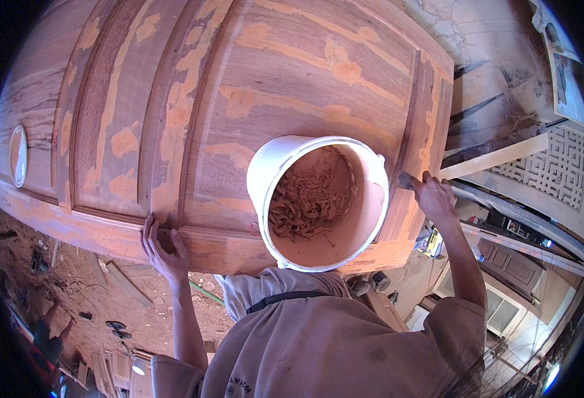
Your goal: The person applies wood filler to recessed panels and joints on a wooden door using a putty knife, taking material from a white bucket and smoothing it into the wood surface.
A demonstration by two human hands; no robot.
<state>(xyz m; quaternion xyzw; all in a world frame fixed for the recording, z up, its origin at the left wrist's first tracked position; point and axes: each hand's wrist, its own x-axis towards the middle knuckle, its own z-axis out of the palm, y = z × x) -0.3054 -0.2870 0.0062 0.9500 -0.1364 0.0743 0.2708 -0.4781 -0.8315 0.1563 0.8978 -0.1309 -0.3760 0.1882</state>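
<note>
A large wooden door [292, 109] with moulded panels lies before me, streaked with orange filler. On its near part stands a white bucket [262, 174], tilted in view, with crumbly reddish-brown material [312, 199] inside. My left hand [164, 251] rests at the door's near edge, left of the bucket, thumb and fingers apart and holding nothing. My right hand [436, 199] is at the door's right side, its fingers closed round a small dark scraper [408, 182]. The scraper's end points left over the door's edge strip; whether it touches the wood I cannot tell.
A round white lid [18, 156] lies on the door at the far left. Sawdust and wood offcuts [127, 284] litter the floor at lower left. To the right are a pale plank [497, 156], a fretwork panel [557, 166] and a brown panelled door [509, 265].
</note>
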